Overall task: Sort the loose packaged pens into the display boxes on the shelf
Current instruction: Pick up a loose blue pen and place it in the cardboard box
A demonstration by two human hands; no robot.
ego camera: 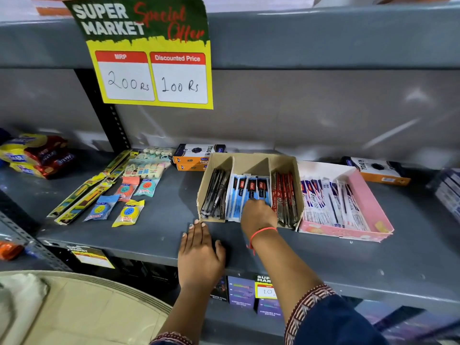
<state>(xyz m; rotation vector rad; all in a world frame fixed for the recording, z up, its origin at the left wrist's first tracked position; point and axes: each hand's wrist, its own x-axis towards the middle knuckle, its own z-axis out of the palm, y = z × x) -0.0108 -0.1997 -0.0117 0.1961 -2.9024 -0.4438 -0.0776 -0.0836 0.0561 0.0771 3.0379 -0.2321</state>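
A brown cardboard display box (251,161) with three compartments stands on the grey shelf (159,227). Its left compartment holds black packaged pens (216,192), the middle one blue packaged pens (242,190), the right one red packaged pens (285,195). To its right a pink box (373,202) holds white and blue packaged pens (331,202). My right hand (257,214) reaches into the middle compartment, fingertips down among the blue pens; whether it grips one is hidden. My left hand (200,252) lies flat on the shelf just in front of the brown box.
Orange and black boxes (198,156) sit behind the brown box, another (380,170) at the back right. Eraser packs and long yellow packets (104,188) lie to the left, biscuit packs (34,155) at far left. A price sign (149,53) hangs above.
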